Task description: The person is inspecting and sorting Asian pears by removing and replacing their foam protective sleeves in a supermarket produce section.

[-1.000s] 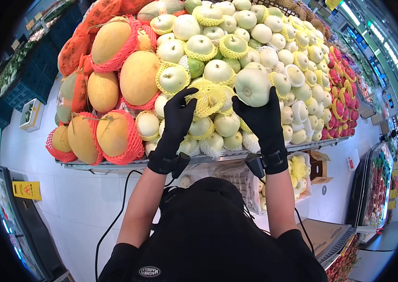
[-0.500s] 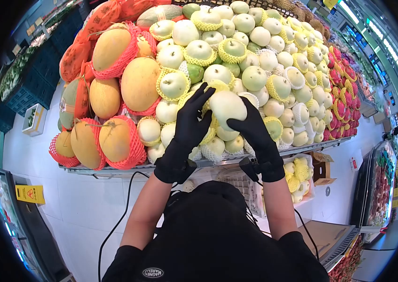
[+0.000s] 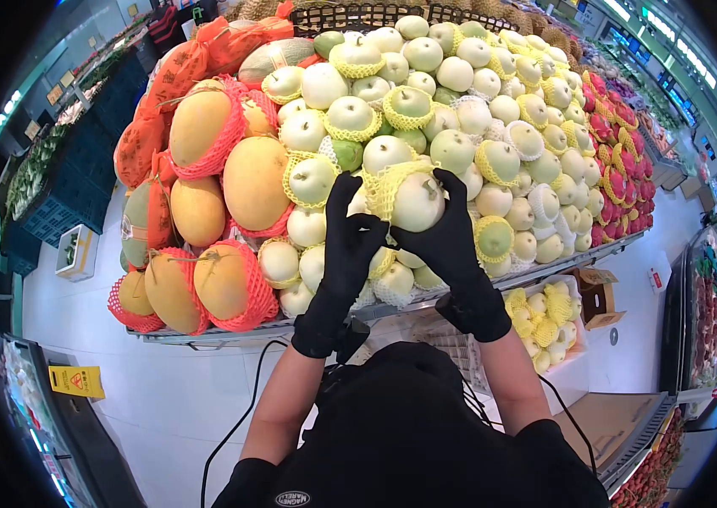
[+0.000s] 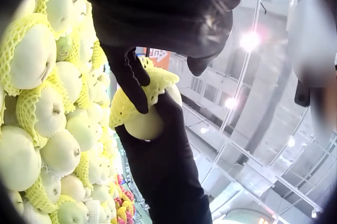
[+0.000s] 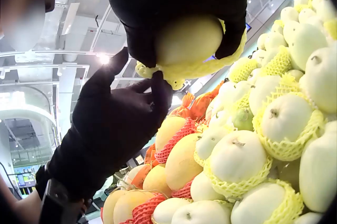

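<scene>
A pale green melon (image 3: 419,203) is in my black-gloved right hand (image 3: 448,244), which grips its side and underside above the fruit pile. A yellow foam net sleeve (image 3: 382,188) covers the melon's left and far side; its stem end is bare. My gloved left hand (image 3: 348,254) is at the sleeve's left edge, thumb and fingers bent together there. In the right wrist view, the left fingertips pinch the rim of the net (image 5: 202,68) below the melon (image 5: 189,40). The left wrist view shows left fingers lying over the net (image 4: 124,107).
Pale melons (image 3: 307,182), many in yellow nets, fill the sloped display. Large yellow melons (image 3: 255,182) in red nets lie at the left, dragon fruit (image 3: 608,169) at the right. Below the display's front edge stands a crate of netted melons (image 3: 549,317). A yellow floor sign (image 3: 76,381) stands left.
The right hand brought the melon left and turned it against the yellow net, which the left hand held open. The net now wraps part of the melon, and the stem end faces up toward the head camera.
</scene>
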A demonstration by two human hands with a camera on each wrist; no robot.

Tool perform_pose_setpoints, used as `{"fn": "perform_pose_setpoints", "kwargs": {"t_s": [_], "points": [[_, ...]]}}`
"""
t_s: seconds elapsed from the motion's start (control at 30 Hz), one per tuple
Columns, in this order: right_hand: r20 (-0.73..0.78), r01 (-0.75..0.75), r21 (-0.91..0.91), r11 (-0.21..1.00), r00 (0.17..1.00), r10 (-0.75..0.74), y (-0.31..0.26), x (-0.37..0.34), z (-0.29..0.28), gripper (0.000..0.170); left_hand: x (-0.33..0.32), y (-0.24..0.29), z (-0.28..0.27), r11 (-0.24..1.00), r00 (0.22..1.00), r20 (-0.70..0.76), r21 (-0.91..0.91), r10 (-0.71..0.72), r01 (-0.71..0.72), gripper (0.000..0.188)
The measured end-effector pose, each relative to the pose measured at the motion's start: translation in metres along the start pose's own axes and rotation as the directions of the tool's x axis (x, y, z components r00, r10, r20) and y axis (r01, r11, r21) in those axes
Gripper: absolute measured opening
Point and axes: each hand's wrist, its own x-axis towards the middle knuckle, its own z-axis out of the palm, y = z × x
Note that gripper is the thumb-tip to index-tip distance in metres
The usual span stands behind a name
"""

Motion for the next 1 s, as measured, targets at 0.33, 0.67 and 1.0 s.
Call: {"fn": "perform_pose_setpoints", "kwargs": {"t_s": [0.33, 0.67, 1.0], "points": [[0.124, 0.118, -0.103, 0.988, 0.987, -0.105, -0.012, -0.005, -0.007, 0.098, 0.014, -0.002, -0.023, 0.932, 0.925, 0.14, 0.13, -0.354, 0.337, 0.04], [0.269, 0.312, -0.204, 0.928, 0.929, -0.253, -0.01, -0.001, -0.003, 0.094, 0.005, -0.022, -0.029, 0.83, 0.882, 0.242, -0.308, -0.404, 0.465, 0.046], [0.285, -0.412, 0.213, 0.886, 0.894, 0.347, -0.002, -0.002, -0.014, 0.039, 0.004, -0.042, -0.041, 0.636, 0.87, 0.269, -0.598, -0.413, 0.487, 0.054]]}}
